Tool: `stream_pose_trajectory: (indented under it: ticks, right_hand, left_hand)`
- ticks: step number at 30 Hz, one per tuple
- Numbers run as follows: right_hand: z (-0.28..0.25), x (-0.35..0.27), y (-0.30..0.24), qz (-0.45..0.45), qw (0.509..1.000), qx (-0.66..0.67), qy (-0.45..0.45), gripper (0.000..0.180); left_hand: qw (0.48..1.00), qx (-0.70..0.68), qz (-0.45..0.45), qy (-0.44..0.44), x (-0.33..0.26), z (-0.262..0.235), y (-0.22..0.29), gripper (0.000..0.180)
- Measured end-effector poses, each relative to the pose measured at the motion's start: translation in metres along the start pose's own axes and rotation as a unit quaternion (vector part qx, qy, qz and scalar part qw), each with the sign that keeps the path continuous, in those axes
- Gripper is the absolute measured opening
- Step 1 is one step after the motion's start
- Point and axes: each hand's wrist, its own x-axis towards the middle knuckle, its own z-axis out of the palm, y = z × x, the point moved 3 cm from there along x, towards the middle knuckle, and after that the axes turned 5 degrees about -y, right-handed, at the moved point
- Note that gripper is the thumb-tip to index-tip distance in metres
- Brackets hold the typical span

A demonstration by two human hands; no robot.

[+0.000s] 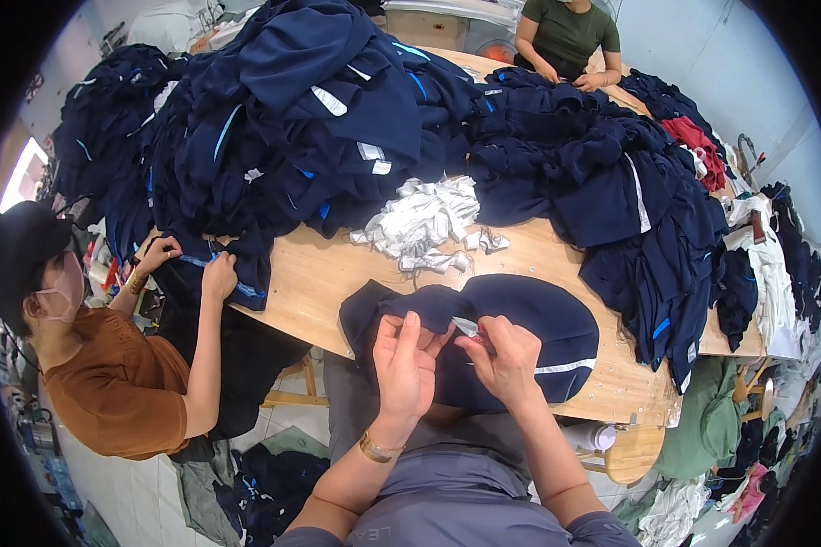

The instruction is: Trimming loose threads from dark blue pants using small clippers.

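A dark navy garment (pixel 529 319) with a thin white stripe lies on the wooden table's (pixel 319 273) near edge in front of me. My left hand (pixel 403 365) pinches a fold of its cloth, fingers curled. My right hand (pixel 504 357) grips a small white strip, like a label or tape piece (pixel 466 327), right against that fold. Both hands almost touch over the garment.
A heap of white strips (pixel 424 223) lies mid-table. Large piles of navy garments (pixel 292 118) cover the left and right (pixel 629 191). A person in a brown top (pixel 119 383) handles cloth at left; another in green (pixel 570 36) sits at the far end.
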Motion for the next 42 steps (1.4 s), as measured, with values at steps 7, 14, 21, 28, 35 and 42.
stream_pose_trajectory:
  ticks: [7,14,21,28,35,42]
  right_hand:
    - [0.003,0.000,-0.001,-0.019,0.999,-0.016,-0.048,0.029]
    - [0.002,0.003,-0.002,-0.029,0.998,-0.024,-0.053,0.029]
    - [0.000,0.004,-0.002,-0.027,0.998,-0.018,-0.045,0.028]
    - [0.001,0.007,-0.003,-0.016,0.998,-0.016,-0.053,0.031]
    - [0.004,0.014,-0.014,0.096,0.964,0.245,0.032,0.025]
    - [0.019,0.015,-0.011,-0.076,0.980,0.172,0.072,0.024]
  left_hand:
    - [0.998,-0.051,-0.019,-0.020,0.002,-0.014,-0.004,0.007]
    - [0.999,-0.026,0.010,-0.021,-0.001,-0.007,-0.004,0.006]
    - [0.999,0.018,0.041,-0.009,0.000,-0.007,0.000,0.007]
    - [0.996,0.055,0.076,0.003,-0.001,-0.006,-0.001,0.008]
    - [0.988,0.117,0.103,0.015,-0.001,-0.011,-0.007,0.010]
    - [0.992,0.086,0.089,0.001,-0.002,-0.003,-0.006,0.011]
